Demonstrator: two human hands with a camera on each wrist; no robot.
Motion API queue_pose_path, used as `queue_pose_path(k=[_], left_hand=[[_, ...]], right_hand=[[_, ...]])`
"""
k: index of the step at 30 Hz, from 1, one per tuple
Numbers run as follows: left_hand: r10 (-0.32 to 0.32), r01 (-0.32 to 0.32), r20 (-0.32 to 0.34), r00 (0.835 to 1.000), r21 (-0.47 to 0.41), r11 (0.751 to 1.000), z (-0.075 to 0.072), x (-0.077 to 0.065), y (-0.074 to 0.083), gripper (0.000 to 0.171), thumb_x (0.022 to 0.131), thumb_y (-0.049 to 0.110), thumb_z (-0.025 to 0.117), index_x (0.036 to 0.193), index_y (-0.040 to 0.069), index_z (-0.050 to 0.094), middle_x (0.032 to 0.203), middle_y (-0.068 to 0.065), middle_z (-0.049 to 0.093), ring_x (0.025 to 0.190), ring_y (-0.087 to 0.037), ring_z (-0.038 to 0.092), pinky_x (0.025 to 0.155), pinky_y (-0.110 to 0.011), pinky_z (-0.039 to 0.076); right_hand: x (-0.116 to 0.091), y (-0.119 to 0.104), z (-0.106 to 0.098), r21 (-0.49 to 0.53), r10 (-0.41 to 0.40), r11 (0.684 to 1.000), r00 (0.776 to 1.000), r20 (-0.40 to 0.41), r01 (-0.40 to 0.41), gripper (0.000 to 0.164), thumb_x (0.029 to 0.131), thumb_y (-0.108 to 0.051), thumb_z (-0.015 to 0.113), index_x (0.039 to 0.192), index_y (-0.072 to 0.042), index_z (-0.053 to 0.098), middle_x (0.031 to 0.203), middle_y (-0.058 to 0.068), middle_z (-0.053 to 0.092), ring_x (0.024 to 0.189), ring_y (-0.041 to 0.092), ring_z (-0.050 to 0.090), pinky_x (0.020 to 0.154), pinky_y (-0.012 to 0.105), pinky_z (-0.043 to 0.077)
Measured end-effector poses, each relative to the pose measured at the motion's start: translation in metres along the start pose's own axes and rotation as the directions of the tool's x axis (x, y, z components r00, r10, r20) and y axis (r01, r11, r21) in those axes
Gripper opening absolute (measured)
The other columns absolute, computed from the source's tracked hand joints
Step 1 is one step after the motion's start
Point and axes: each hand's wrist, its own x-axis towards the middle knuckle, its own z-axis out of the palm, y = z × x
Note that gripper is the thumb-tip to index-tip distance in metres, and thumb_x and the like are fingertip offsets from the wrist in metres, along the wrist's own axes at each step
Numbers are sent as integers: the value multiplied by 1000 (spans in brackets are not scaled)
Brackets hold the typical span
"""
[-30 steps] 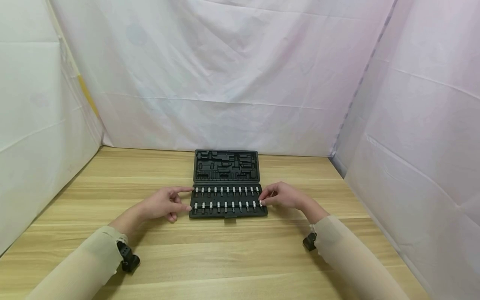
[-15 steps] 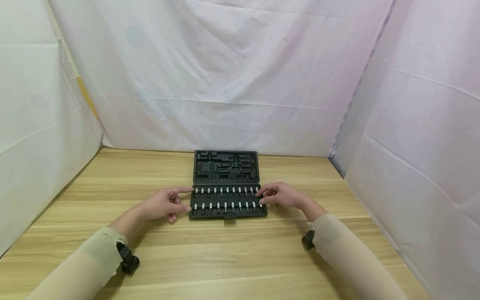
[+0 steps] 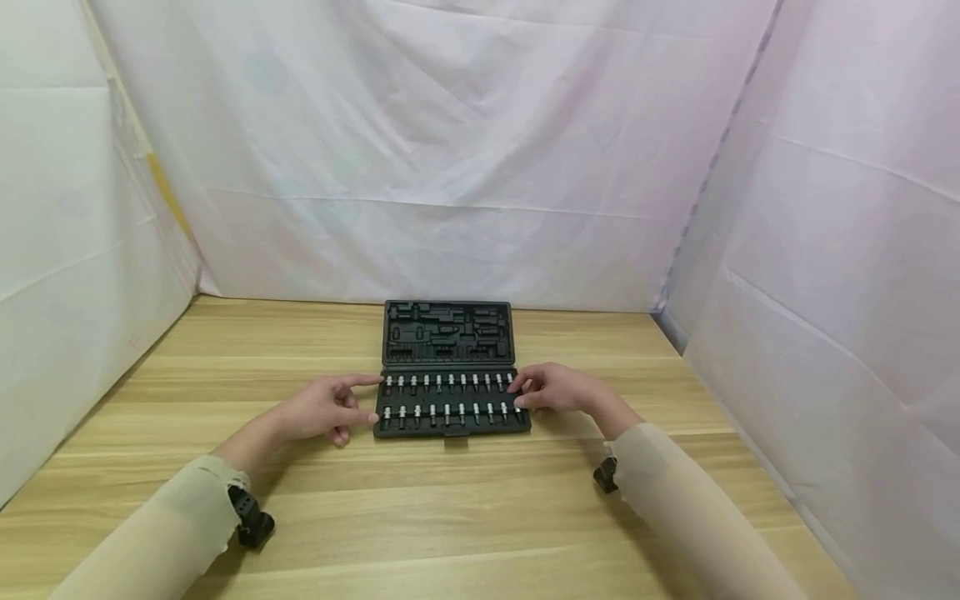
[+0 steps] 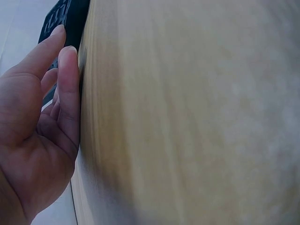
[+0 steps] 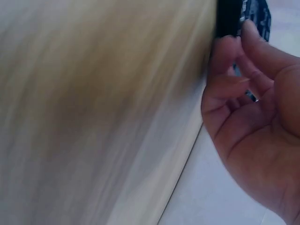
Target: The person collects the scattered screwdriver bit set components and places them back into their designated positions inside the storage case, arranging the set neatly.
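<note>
A black plastic case lies unfolded on the table, its moulded lid toward the back. Two rows of silver-headed bit sockets fill the near half: a rear row and a front row. My left hand is at the case's left side, index finger and thumb stretched to its edge, the other fingers loosely bent. At the right end, my right hand hangs over the last bit sockets, index finger and thumb apart. Part of the case shows beyond the right fingers in the right wrist view.
The wooden table extends around the case. White cloth hangs behind it and along both sides. Each wrist carries a black camera, such as the left one below the sleeve.
The right index finger and thumb, earlier together at the last front bit socket, have spread apart, the index finger reaching toward the rear row. The left hand keeps its place at the case.
</note>
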Motion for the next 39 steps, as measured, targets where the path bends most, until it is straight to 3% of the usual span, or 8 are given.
queue_pose_path(k=[12, 23, 30, 39], left_hand=[[1, -1, -2, 1000, -1, 1000, 0, -2, 1, 86, 98, 25, 86, 171, 15, 41, 104, -14, 59, 71, -21, 68, 67, -38, 70], [-4, 4, 7, 1000, -13, 1000, -1, -1, 1, 87, 98, 23, 85, 171, 14, 39, 102, -12, 57, 70, -20, 67, 67, -37, 70], [-10, 10, 3, 1000, -15, 1000, -2, -1, 2, 87, 98, 22, 86, 171, 13, 39, 101, -12, 57, 69, -19, 66, 66, -36, 70], [-9, 9, 6, 1000, -15, 1000, -2, -1, 2, 87, 97, 22, 86, 171, 14, 40, 101, -12, 57, 69, -20, 67, 66, -37, 70]], right_hand=[[-4, 1, -3, 16, -35, 999, 999, 15, 34, 30, 109, -27, 72, 136, -14, 74, 103, 6, 76, 88, 19, 72, 81, 35, 61], [2, 4, 3, 52, -20, 998, 1000, -20, 21, 28, 106, -23, 76, 133, -15, 76, 96, 7, 70, 82, 18, 68, 74, 30, 56], [4, -6, 7, 2, -20, 1000, 1000, -18, 20, 24, 107, -18, 73, 131, -14, 73, 95, 6, 69, 80, 17, 63, 73, 30, 54], [7, -17, 6, -55, 42, 998, 999, -13, -43, 19, 107, -15, 73, 126, -15, 70, 88, 6, 65, 75, 18, 57, 67, 28, 49]])
